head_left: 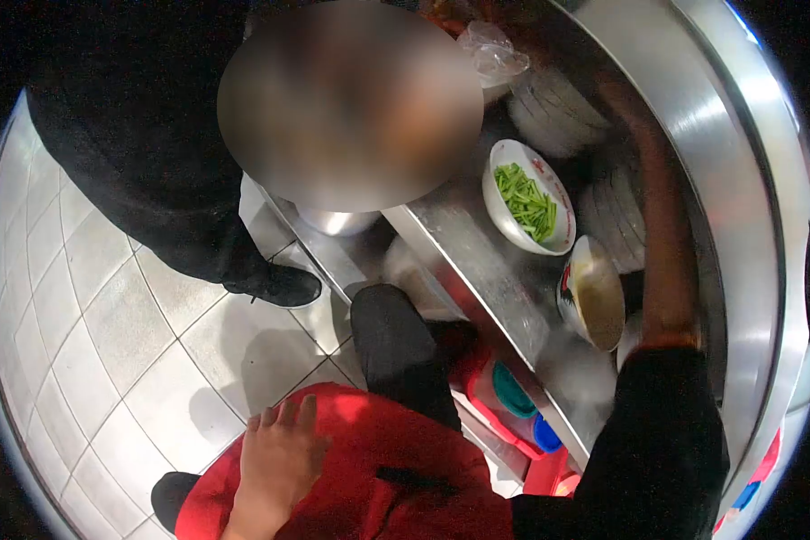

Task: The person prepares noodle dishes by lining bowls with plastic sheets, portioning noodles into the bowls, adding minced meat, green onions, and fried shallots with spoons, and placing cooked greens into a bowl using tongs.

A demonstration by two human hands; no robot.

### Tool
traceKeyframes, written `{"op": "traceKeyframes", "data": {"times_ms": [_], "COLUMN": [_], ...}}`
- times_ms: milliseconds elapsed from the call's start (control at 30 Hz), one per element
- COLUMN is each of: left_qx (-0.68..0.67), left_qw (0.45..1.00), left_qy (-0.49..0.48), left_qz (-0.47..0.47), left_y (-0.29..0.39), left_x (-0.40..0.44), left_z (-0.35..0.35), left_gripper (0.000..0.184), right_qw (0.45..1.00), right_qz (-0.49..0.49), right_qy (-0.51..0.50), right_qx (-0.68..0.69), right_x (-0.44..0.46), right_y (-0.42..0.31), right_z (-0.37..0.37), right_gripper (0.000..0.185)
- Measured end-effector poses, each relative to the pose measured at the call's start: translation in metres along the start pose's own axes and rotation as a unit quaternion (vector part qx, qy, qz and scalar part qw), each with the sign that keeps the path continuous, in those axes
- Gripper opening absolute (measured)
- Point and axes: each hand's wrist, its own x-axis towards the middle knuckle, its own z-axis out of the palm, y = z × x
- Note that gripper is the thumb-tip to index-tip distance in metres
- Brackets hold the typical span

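My left hand [281, 454] lies open against the red apron [378, 441], its fingers stretched and holding nothing. In a black sleeve, my right arm [670, 288] reaches deep along a steel shelf. My right hand [619, 97] is lost in shadow at the far end, so its fingers cannot be made out. Near that arm sits a white bowl [562, 184] of cut green vegetable strips [525, 202]. Beside it, a second bowl [598, 301] stands tilted with a pale inside. Stacked plates [616, 216] lie between the bowls and my arm.
Another person in black [144, 135] stands at the left, a black shoe [288, 286] on the tiled floor [126, 315]. A clear plastic bag [493, 54] rests at the back. Teal [515, 391] and blue [545, 434] round items sit under the shelf edge [477, 315]. A blurred oval hides the top.
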Motion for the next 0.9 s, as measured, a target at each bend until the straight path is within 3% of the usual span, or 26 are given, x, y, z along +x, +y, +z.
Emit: {"op": "traceKeyframes", "data": {"times_ms": [133,167,267,300,400,533,567,900], "left_qx": [0.024,-0.022,0.009,0.013,-0.026,0.012,-0.037,0.003], "left_qw": [0.999,0.999,0.996,0.991,0.99,0.982,0.981,0.978], "left_qy": [0.04,0.038,0.059,0.109,0.053,0.072,0.041,0.039], "left_qz": [-0.009,0.001,-0.062,-0.072,-0.128,-0.174,-0.186,-0.207], "left_y": [0.015,0.014,0.016,0.018,0.018,0.029,0.029,0.03], "left_x": [-0.012,-0.014,-0.019,-0.021,-0.024,-0.032,-0.031,-0.031], "left_z": [0.003,0.005,0.021,0.017,0.02,0.023,0.023,0.036], "left_gripper": [0.048,0.047,0.041,0.039,0.037,0.035,0.042,0.035], "right_qw": [0.999,0.998,0.997,0.997,0.997,0.997,0.997,0.997], "right_qz": [-0.006,-0.003,-0.008,-0.007,-0.005,0.008,0.01,0.034], "right_qy": [-0.045,-0.053,-0.069,-0.071,-0.08,-0.081,-0.08,-0.067], "right_qx": [-0.029,-0.029,-0.014,-0.008,0.001,0.0,0.001,0.001], "right_x": [0.044,0.043,0.04,0.045,0.05,0.049,0.047,0.023], "right_y": [0.028,0.035,0.047,0.052,0.059,0.066,0.067,0.073], "right_z": [0.039,0.045,0.06,0.062,0.071,0.073,0.073,0.065], "right_gripper": [0.041,0.041,0.04,0.04,0.039,0.038,0.038,0.036]}}
